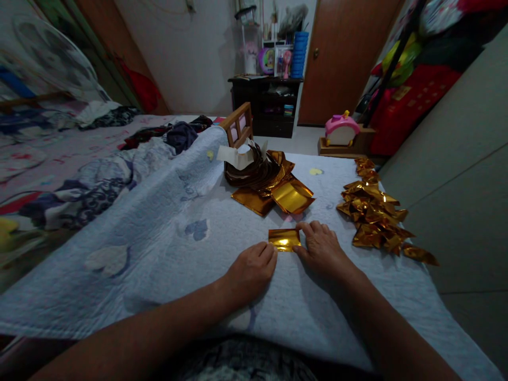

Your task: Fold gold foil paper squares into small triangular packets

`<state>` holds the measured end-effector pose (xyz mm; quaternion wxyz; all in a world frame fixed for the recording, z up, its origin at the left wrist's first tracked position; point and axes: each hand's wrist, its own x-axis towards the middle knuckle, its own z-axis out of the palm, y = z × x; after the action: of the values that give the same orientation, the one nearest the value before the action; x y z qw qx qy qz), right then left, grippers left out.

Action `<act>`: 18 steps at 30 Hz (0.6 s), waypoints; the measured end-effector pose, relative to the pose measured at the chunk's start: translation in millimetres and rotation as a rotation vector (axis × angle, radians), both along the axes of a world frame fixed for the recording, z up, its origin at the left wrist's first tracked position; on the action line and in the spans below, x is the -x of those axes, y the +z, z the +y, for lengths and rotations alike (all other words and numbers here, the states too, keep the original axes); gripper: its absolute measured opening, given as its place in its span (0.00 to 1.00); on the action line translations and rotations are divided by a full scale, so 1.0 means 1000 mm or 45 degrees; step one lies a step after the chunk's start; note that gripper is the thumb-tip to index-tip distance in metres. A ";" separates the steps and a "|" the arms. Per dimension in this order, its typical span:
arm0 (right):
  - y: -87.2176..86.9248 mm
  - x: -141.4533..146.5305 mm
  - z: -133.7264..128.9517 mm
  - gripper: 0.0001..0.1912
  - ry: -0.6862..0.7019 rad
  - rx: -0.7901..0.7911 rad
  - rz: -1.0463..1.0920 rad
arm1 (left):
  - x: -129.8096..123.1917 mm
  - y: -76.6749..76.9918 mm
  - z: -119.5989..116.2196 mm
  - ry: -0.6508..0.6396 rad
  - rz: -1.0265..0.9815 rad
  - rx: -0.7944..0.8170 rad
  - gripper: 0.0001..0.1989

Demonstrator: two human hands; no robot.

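Observation:
A folded sheet of shiny gold foil paper (pixel 284 240) lies flat on the pale blue quilt between my hands. My left hand (pixel 254 269) is closed, its fingertips pinching the sheet's lower left corner. On the other side, my right hand (pixel 322 247) grips the right edge, with the thumb at the lower corner and the index finger at the upper one. Beyond them sits a loose stack of gold foil sheets (pixel 292 196), fanned out and curled, with a white paper strip (pixel 238 157) on top. Folded gold foil pieces (pixel 373 214) are heaped to the right of my right hand.
The quilt (pixel 166 275) has heart patches and rises in a ridge at the left. Behind that lies rumpled clothing (pixel 135 164) on a pink sheet. A pink toy (pixel 341 130), a dark cabinet (pixel 265 103) and a wooden door (pixel 343 58) are farther back.

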<state>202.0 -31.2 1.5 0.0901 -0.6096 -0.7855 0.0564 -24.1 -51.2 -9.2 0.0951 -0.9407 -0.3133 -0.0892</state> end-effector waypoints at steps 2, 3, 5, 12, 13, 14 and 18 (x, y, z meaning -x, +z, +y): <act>-0.001 -0.004 0.001 0.21 0.022 0.006 0.007 | 0.001 0.000 -0.001 0.027 -0.009 0.000 0.13; -0.002 -0.005 0.001 0.21 0.032 0.007 0.017 | 0.001 0.000 -0.002 0.041 -0.011 0.000 0.13; -0.003 -0.009 0.002 0.21 0.049 0.008 0.060 | 0.001 0.000 -0.002 0.049 -0.016 0.001 0.12; 0.004 -0.023 0.009 0.06 0.177 0.053 0.456 | 0.004 0.001 0.000 0.026 -0.120 0.006 0.11; 0.005 -0.023 0.009 0.07 0.217 0.055 0.499 | 0.004 0.001 0.000 0.025 -0.131 0.005 0.11; 0.007 -0.023 0.009 0.08 0.254 0.060 0.529 | 0.004 0.001 0.000 0.027 -0.143 0.003 0.11; 0.007 -0.017 0.006 0.10 0.295 0.111 0.518 | 0.004 -0.002 0.001 0.038 -0.205 -0.006 0.12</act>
<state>218.6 -25.5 8.7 0.2131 -0.4947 -0.8128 0.2221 -28.4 -50.5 -11.1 0.0730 -0.9254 -0.3339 -0.1639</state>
